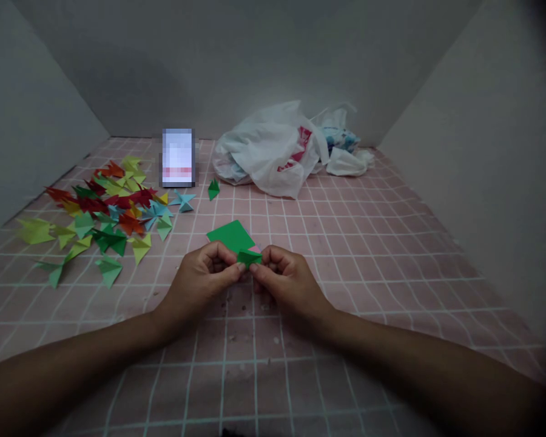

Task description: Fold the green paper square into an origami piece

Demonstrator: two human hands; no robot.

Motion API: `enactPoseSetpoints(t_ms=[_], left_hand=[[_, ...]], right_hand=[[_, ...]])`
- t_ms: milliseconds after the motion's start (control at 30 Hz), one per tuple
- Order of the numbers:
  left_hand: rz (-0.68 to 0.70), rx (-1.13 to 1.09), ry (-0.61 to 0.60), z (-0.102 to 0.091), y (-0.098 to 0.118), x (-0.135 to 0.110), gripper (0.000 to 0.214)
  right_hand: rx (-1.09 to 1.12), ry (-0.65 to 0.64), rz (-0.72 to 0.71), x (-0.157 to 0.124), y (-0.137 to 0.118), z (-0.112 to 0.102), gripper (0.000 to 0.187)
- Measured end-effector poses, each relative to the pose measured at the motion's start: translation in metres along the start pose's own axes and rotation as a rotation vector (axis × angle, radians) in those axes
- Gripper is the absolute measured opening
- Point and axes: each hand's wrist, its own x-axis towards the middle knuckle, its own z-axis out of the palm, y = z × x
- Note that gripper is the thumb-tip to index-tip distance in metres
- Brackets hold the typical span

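Observation:
My left hand [203, 277] and my right hand [286, 278] meet at the middle of the pink checked surface [391, 243]. Both pinch a small folded green paper piece [248, 258] between thumb and fingertips. Just behind the hands lies a stack of flat green paper squares [230, 235], with a pink edge showing at its right. Both hands rest low on the surface.
A pile of folded paper pieces [104, 212] in red, green, yellow, orange and blue spreads over the left. One lone green folded piece [213, 189] stands further back. A blurred upright card [178, 157] and white plastic bags [277, 152] sit by the back wall. Grey walls enclose three sides.

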Motion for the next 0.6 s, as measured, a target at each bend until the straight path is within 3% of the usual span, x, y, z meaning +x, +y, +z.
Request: enactPoseSetpoints(t_ms=[367, 600], left_hand=[[-0.012, -0.003, -0.016, -0.0007, 0.0025, 0.0024, 0.020], [-0.078, -0.154, -0.030, -0.0007, 0.0052, 0.0044, 0.019]], right_hand=[[0.061, -0.023, 0.050, 0.0040, -0.0004, 0.0003, 0.018], [0.126, -0.019, 0.074, 0.0051, 0.0005, -0.0018, 0.019]])
